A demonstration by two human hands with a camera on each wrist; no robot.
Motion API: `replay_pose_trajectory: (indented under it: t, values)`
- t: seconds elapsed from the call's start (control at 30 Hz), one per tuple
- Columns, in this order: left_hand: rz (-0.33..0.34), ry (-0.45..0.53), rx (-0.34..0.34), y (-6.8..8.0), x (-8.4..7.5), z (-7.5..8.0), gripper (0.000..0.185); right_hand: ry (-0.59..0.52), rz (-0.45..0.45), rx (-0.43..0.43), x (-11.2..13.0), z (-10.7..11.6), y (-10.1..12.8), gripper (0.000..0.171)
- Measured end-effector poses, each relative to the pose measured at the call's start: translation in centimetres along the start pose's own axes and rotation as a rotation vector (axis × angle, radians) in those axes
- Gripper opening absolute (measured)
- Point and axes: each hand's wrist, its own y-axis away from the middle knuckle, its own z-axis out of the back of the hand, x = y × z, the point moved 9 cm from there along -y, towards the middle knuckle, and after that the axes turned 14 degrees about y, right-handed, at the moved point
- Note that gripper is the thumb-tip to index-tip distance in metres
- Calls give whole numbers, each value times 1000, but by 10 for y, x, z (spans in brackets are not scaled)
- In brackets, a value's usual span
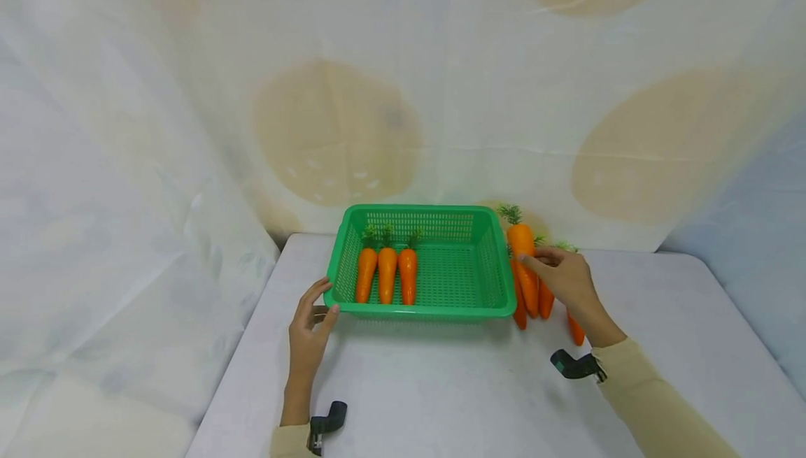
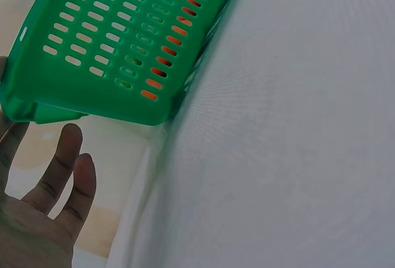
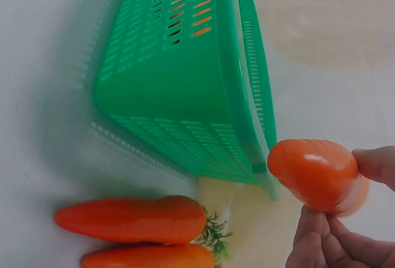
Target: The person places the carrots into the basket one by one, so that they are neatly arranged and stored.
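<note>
My right hand pinches an orange carrot with a green leafy top, its fingertips on the carrot's side. In the right wrist view the held carrot points at the camera, level with the rim of the green basket. The left hand holds the rim of this basket at its front left corner, thumb in front and fingers along the left side. Two of its fingers stand off the rim in the left wrist view. Three carrots lie side by side in the basket's left half, tops toward the back.
Several more carrots lie on the white table just right of the basket, partly behind the right hand. A pale curtain with tan round patches hangs behind the table. Each wrist carries a black camera mount.
</note>
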Motion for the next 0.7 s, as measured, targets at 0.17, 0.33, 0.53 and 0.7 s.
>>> replay_pose_trajectory:
  t: [0.17,0.33,0.53,0.7]
  values:
    - [5,8,2,0,-1,0,45,6,12,18,3,-5,-3,78]
    - [13,8,-1,1,0,-1,45,-17,15,22,8,-10,-7,78]
    - [13,2,-5,1,-1,-2,44,-32,50,29,16,-17,-10,76]
    - [9,-8,-11,1,-2,-1,44,-12,64,29,24,-23,-15,74]
